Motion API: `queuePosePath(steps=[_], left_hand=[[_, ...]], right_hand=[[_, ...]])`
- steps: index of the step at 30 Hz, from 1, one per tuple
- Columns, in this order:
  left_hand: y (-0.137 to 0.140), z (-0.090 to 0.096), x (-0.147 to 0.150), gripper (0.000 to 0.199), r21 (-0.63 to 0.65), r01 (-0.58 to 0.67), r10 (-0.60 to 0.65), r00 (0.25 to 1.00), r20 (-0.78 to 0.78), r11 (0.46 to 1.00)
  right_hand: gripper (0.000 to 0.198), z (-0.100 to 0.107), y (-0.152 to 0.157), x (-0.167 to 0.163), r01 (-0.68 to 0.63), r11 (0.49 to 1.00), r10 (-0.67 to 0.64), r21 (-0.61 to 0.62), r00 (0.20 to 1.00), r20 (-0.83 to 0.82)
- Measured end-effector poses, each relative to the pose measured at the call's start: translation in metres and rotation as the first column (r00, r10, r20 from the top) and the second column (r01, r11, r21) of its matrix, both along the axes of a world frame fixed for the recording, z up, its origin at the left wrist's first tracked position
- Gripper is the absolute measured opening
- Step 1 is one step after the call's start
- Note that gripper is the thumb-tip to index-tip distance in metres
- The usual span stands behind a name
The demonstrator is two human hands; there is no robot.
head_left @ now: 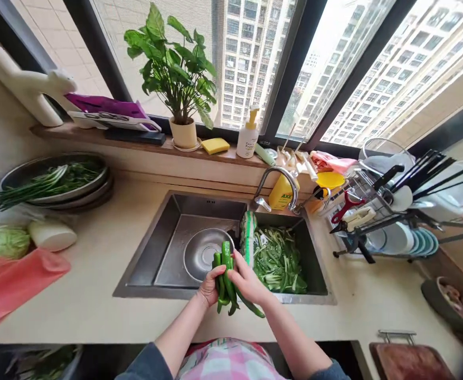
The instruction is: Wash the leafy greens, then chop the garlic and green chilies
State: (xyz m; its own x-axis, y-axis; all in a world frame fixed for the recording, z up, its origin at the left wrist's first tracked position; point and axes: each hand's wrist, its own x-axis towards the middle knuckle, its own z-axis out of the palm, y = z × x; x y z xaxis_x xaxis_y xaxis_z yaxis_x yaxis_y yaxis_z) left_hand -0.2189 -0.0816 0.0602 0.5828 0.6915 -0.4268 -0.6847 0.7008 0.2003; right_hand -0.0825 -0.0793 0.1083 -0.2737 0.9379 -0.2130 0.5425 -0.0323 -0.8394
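Note:
A bunch of long green peppers [226,279] is gathered between my two hands, over the front edge of the sink. My left hand [210,285] wraps around the bunch from the left, thumb across the front. From the other side my right hand [248,279] closes on the same peppers, and one pepper slants out low to the right beneath it. Behind them a round metal bowl [199,253] lies in the left basin of the steel sink [144,264]. Cut leafy greens [281,261] fill the right basin, beside a green-and-white striped cloth [249,237] on the divider.
The faucet [276,171] curves over the divider, with a yellow detergent bottle [283,192] behind. A dish rack [374,211] with knives and plates stands right. On the left are a pan of greens [67,179], a cabbage [1,244] and a red bag [25,285].

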Motion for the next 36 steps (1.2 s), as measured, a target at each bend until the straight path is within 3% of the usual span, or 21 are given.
queuePosePath(steps=[2,5,7,10,13,16,18,21,23,26,29,31,33,36], left_hand=[[0.008,0.004,0.014,0.05,0.015,-0.036,0.036,0.998,0.044,0.999],[0.014,0.007,0.018,0.052,0.011,-0.077,0.077,0.996,0.04,0.997],[0.014,0.006,0.01,0.052,-0.025,-0.135,0.134,0.991,-0.027,0.991],[0.009,0.001,-0.007,0.05,-0.083,-0.253,0.24,0.96,-0.148,0.964],[0.007,-0.003,-0.02,0.045,-0.112,-0.293,0.267,0.943,-0.2,0.95],[0.022,-0.004,-0.014,0.037,-0.152,-0.208,0.174,0.962,-0.21,0.966],[0.041,-0.002,0.006,0.03,-0.174,-0.077,0.035,0.972,-0.234,0.982],[0.08,0.0,0.06,0.02,-0.179,0.145,-0.197,0.927,-0.318,0.973],[0.107,-0.002,0.105,0.015,-0.161,0.193,-0.241,0.893,-0.381,0.968],[0.141,-0.008,0.167,0.015,-0.157,0.161,-0.215,0.869,-0.445,0.974],[0.165,-0.014,0.211,0.022,-0.134,0.061,-0.12,0.86,-0.496,0.989],[0.174,-0.018,0.227,0.029,-0.055,-0.014,-0.017,0.851,-0.525,0.998],[0.178,-0.021,0.235,0.039,0.071,-0.063,0.091,0.848,-0.522,0.995],[0.177,-0.026,0.237,0.045,0.176,-0.062,0.145,0.846,-0.513,0.983]], right_hand=[[0.057,-0.012,0.029,0.043,0.148,0.989,-0.147,0.004,0.984,-0.101],[0.045,-0.027,0.089,0.107,0.387,0.922,-0.387,-0.017,0.922,-0.028],[0.04,-0.03,0.134,0.142,0.479,0.877,-0.478,-0.035,0.878,0.032],[0.04,-0.026,0.192,0.166,0.487,0.863,-0.492,-0.133,0.87,-0.01],[0.033,-0.021,0.226,0.159,0.404,0.883,-0.435,-0.237,0.896,-0.093],[0.021,-0.02,0.238,0.143,0.281,0.897,-0.367,-0.342,0.903,-0.221],[0.02,-0.022,0.242,0.138,0.231,0.897,-0.345,-0.377,0.899,-0.271],[0.022,-0.023,0.247,0.139,0.208,0.899,-0.322,-0.385,0.91,-0.26],[0.023,-0.022,0.253,0.14,0.184,0.902,-0.297,-0.39,0.921,-0.251],[0.025,-0.019,0.264,0.14,0.159,0.906,-0.265,-0.392,0.936,-0.231],[0.03,-0.021,0.269,0.145,0.147,0.903,-0.242,-0.403,0.951,-0.195],[0.034,-0.028,0.263,0.155,0.145,0.92,-0.218,-0.363,0.961,-0.168],[0.037,-0.041,0.249,0.169,0.189,0.957,-0.222,-0.221,0.965,-0.14],[0.046,-0.065,0.222,0.186,0.291,0.945,-0.315,-0.149,0.932,-0.176]])
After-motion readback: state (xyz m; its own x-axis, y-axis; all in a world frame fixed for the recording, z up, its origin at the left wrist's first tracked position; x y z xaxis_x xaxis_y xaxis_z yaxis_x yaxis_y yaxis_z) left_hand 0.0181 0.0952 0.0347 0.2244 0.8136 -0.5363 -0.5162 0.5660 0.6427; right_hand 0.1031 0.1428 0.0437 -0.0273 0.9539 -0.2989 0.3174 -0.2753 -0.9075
